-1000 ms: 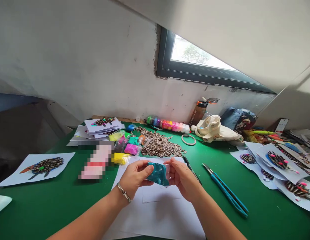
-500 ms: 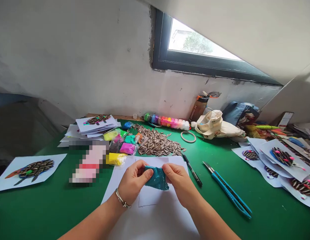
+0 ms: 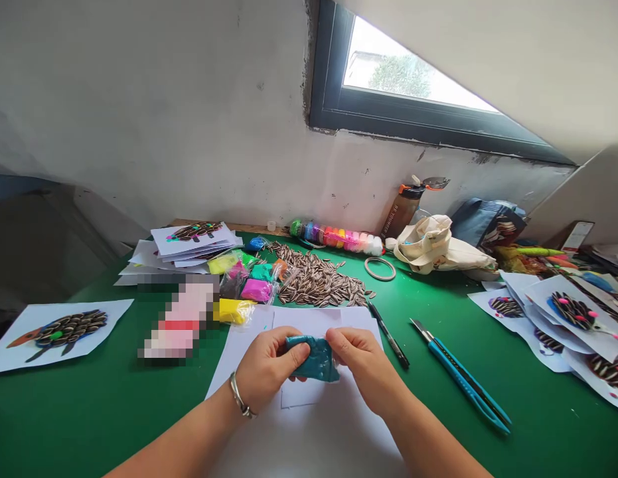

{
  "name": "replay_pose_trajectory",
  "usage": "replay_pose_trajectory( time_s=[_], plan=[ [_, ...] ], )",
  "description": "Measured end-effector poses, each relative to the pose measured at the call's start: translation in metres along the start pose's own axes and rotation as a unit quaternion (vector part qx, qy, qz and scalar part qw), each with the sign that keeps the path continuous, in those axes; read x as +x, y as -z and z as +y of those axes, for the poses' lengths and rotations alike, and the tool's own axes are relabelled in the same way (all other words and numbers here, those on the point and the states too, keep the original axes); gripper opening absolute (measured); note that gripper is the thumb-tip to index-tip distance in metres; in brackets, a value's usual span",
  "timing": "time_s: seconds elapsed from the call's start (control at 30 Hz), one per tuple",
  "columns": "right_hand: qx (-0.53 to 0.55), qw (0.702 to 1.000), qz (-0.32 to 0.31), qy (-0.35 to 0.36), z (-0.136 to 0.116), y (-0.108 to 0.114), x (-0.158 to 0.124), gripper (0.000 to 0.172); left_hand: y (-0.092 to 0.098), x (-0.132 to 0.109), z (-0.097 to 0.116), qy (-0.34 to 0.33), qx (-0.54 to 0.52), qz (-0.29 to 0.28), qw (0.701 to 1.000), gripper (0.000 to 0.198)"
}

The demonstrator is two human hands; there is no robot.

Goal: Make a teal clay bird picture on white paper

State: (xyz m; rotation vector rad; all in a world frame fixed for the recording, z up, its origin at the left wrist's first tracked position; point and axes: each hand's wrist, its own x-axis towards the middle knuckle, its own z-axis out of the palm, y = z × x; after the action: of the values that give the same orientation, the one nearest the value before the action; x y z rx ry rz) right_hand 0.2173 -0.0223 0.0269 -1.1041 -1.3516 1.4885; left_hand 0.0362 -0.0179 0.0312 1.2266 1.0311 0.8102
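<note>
No text can be read; the lettering running up the brown drinking bottle (image 3: 399,211) stays too small and blurred.

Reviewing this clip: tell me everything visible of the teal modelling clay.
The teal modelling clay is a soft-looking, irregular flattened slab with a matte, slightly lumpy surface and rounded edges. The left hand and right hand pinch it at either side, holding it above a white paper sheet. Whether it touches the paper cannot be told.
</note>
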Motion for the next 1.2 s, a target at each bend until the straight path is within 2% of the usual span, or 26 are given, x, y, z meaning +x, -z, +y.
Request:
replay_pose_trajectory(
  time_s=[0.23, 0.5, 0.73, 0.97, 1.07, 1.2],
  plan=[
    [-0.045, 0.999, 0.005, 0.003, -0.002, 0.001, -0.004, 0.051, -0.004, 0.000, 0.002, 0.058, -0.024, -0.034, 0.997, 0.055],
    [-0.018, 1.000, 0.006, -0.009, -0.006, -0.002, -0.006, 0.052, -0.005, -0.005, 0.006, 0.015, 0.015, 0.001, 1.000, 0.051],
    [-0.013, 1.000, -0.021, 0.004, -0.006, -0.002, -0.008, 0.052, -0.007, -0.002, 0.003, 0.052, -0.026, -0.024, 0.998, 0.057],
    [0.014, 0.999, -0.029, 0.011, -0.002, -0.001, -0.008, 0.058, -0.006, -0.006, 0.009, 0.000, 0.021, 0.005, 1.000, 0.045],
    [0.034, 0.999, -0.039, 0.010, -0.002, 0.000, -0.009, 0.051, -0.005, -0.006, 0.010, -0.021, 0.029, 0.023, 0.999, 0.042],
    [0.008, 0.998, -0.049, 0.026, -0.007, 0.000, -0.010, 0.040, -0.004, -0.005, 0.008, -0.028, 0.051, 0.060, 0.997, 0.045]
  ],
)
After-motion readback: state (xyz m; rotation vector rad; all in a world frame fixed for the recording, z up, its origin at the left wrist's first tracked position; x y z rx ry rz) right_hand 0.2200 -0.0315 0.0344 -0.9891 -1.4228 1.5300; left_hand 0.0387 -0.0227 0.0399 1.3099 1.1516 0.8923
